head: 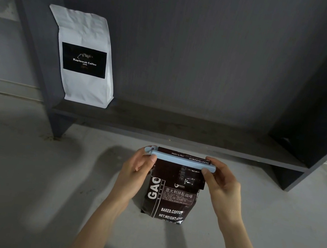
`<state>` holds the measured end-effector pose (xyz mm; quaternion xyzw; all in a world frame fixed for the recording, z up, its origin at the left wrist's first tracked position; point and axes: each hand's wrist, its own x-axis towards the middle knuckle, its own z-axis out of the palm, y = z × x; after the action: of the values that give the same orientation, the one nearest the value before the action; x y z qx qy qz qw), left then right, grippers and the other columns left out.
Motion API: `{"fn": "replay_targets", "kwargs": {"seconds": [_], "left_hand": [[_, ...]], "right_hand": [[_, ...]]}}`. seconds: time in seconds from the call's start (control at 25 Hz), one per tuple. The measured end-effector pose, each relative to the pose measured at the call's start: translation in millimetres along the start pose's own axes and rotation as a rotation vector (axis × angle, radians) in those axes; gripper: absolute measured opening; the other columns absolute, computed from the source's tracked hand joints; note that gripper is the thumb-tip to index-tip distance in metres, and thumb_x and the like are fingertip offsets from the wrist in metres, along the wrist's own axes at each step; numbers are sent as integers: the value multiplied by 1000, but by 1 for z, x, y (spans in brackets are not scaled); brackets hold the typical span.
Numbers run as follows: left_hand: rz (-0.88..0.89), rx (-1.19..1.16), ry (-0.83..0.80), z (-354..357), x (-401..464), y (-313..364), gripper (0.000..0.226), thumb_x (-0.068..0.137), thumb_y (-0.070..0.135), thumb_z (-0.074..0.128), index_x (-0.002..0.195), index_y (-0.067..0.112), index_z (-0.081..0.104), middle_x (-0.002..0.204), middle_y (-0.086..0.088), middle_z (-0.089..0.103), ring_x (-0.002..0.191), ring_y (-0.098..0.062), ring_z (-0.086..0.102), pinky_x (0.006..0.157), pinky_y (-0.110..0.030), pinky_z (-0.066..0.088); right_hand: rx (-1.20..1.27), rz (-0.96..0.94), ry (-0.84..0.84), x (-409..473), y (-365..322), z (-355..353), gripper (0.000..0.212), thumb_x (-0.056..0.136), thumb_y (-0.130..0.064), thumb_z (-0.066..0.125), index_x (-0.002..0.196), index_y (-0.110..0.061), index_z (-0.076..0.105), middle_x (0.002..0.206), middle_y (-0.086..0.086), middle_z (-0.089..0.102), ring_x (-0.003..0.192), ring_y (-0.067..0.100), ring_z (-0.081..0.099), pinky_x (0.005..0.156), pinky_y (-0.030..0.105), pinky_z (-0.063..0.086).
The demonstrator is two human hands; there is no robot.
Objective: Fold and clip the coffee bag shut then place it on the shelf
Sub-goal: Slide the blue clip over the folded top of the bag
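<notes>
A pale concrete floor [20, 164] runs under a dark grey shelf [178, 131], with a white coffee bag [87, 55] standing on the board far ahead and left of the hands. In the head view, the dark coffee bag [168, 192] stands on the floor between both hands, its top folded over under a light blue clip [182, 162]. The left hand [138, 172] pinches the clip's hinged end between thumb and fingers; the right hand [221, 184] pinches the other end the same way. The bag looks soft, glossy and moderately heavy with contents, so it likely slips and sags; gripping the body below the clip seems safer than lifting by the clip.
</notes>
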<state>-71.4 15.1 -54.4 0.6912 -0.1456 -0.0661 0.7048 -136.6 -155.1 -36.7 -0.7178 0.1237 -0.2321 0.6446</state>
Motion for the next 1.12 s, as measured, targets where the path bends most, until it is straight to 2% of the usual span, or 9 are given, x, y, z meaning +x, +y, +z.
{"fn": "replay_targets", "kwargs": {"seconds": [0.2, 0.44, 0.64, 0.88, 1.0, 1.12], "left_hand": [[-2, -3, -6, 1, -1, 1, 19, 89, 26, 49, 104, 30, 57, 102, 11, 68, 94, 5, 62, 87, -21, 46], [-9, 10, -33, 2, -1, 3, 18, 88, 27, 48, 99, 38, 56, 101, 15, 66, 92, 9, 61, 86, -18, 46], [14, 35, -20, 4, -1, 4, 19, 89, 24, 48, 91, 40, 57, 86, 21, 66, 79, 17, 59, 69, -2, 45], [23, 45, -18, 5, -1, 4, 20, 89, 23, 47, 88, 41, 56, 76, 29, 68, 79, 19, 58, 66, 2, 43], [14, 34, -7, 5, 0, 4, 18, 90, 23, 47, 89, 38, 56, 85, 20, 66, 78, 18, 58, 69, -3, 45], [-15, 35, 5, 6, 0, 1, 14, 89, 29, 47, 95, 38, 56, 94, 18, 65, 81, 13, 60, 78, -19, 46]], "right_hand": [[3, 12, 7, 0, 1, -1, 23, 83, -1, 56, 98, -18, 60, 82, -3, 64, 63, -9, 62, 55, 4, 48], [18, 12, 5, -1, -1, -2, 24, 83, 0, 55, 96, -20, 59, 80, -4, 64, 62, -10, 63, 54, 4, 47], [21, 13, 10, -1, 0, -5, 24, 84, 0, 55, 98, -19, 59, 82, -5, 64, 64, -11, 62, 55, 2, 47], [15, 8, 10, -1, 0, -5, 23, 84, 1, 55, 96, -19, 59, 84, -6, 64, 65, -12, 62, 56, 2, 46], [22, 9, 11, -1, 0, -5, 24, 83, 0, 55, 95, -20, 59, 83, -5, 64, 64, -12, 62, 56, 2, 46], [21, 9, 12, -1, 0, -5, 23, 84, 1, 55, 96, -19, 59, 82, -4, 64, 63, -12, 62, 54, 2, 46]]}}
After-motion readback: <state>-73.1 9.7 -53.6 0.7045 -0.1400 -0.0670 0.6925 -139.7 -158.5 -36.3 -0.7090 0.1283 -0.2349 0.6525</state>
